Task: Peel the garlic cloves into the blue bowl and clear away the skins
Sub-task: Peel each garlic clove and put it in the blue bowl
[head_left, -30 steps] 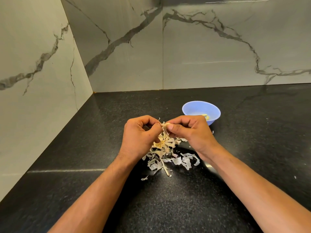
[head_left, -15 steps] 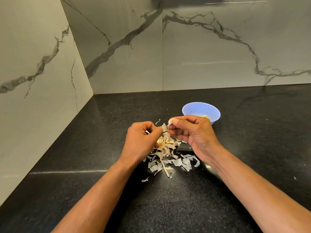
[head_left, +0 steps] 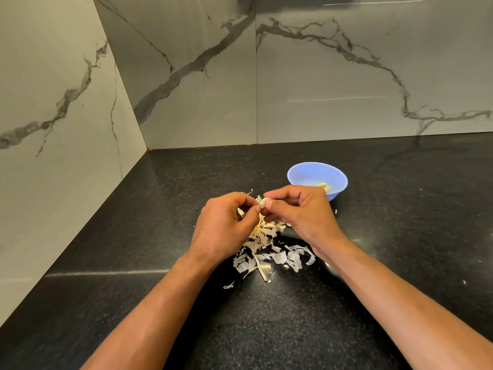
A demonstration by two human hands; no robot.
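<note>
Head view, left to right. At nine o'clock of the scene's centre: left hand (head_left: 222, 225), fingers curled, thumb tip pressed at the garlic clove (head_left: 265, 202), seemingly picking at its skin. At centre, raised above the worktop (head_left: 160, 204): the clove itself, pale, partly hidden by fingertips. At three o'clock of it: right hand (head_left: 300, 213), pinching the clove between thumb and forefinger, other fingers folded under. Judged step: stripping the skin from this clove. Best done with a firm pinch by the right, a nail from the left catching a loose edge and pulling away along the clove, over the heap so that scraps fall together. Below the hands, at six o'clock: pile of skins (head_left: 269, 252) with a dry stem, spread loosely on the worktop. At one o'clock of the right hand, just beyond its knuckles: blue bowl (head_left: 298, 173), yellowish peeled pieces inside. Nothing between clove and bowl. Stray flecks near the bowl's base, easily missed at clearing.
</note>
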